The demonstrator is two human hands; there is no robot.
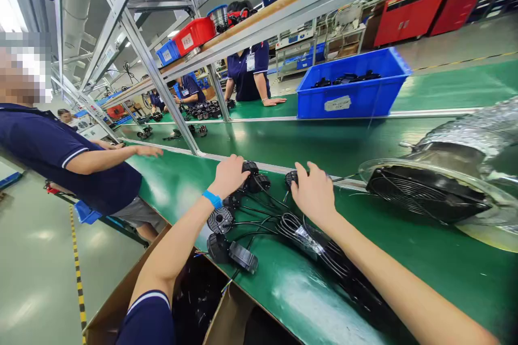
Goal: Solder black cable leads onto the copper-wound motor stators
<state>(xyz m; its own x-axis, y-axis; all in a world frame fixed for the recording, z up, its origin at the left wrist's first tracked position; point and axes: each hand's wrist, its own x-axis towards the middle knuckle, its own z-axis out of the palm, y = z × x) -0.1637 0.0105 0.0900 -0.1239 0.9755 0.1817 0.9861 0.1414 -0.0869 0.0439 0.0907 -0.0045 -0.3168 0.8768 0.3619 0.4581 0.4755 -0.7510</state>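
Left hand: closed over a black round plastic motor unit at its fingertips
Right hand: laid on a black ribbed round disc under its thumb side; clasped or only resting, I cannot tell
Set out: a black finned round unit and a black capped round unit just behind the left wrist, on the green bench mat
Likely left: dark parts in the brown cardboard carton below the left forearm

Grn bench, alu racking, grey floor
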